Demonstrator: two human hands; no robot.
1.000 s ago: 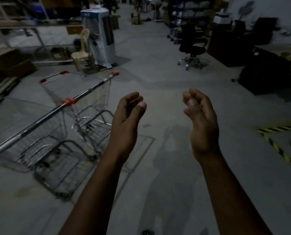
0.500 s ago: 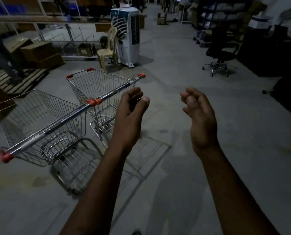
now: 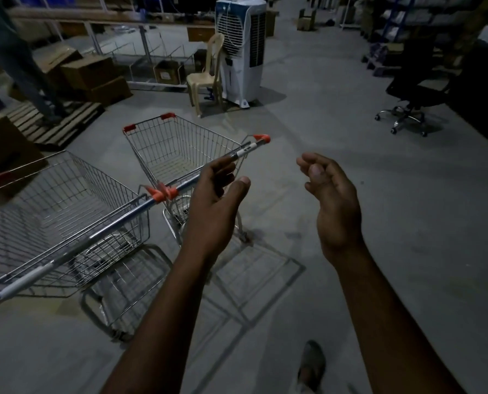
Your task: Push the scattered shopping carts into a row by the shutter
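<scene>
Two wire shopping carts with orange corner caps stand side by side on the concrete floor. The nearer cart (image 3: 58, 206) is at the left, its metal handle running down to the bottom left edge. The farther cart (image 3: 180, 149) is in the middle, its handle (image 3: 245, 150) slanting up to the right. My left hand (image 3: 217, 200) hovers over that handle, fingers apart, and covers its middle stretch; whether it touches is unclear. My right hand (image 3: 331, 197) is raised to the right of the carts, fingers loosely curled, holding nothing. No shutter is in view.
A white air cooler (image 3: 242, 49) and a plastic chair (image 3: 205, 78) stand behind the carts. Cardboard boxes (image 3: 95, 75) and a wooden pallet (image 3: 55, 120) lie at the left, where a person's legs (image 3: 15, 58) stand. An office chair (image 3: 410, 89) sits at the right. My foot (image 3: 311, 362) shows below.
The view has swung left, so both carts now sit nearer the middle. My left hand has come over the farther cart's handle. Both hands stay raised and empty.
</scene>
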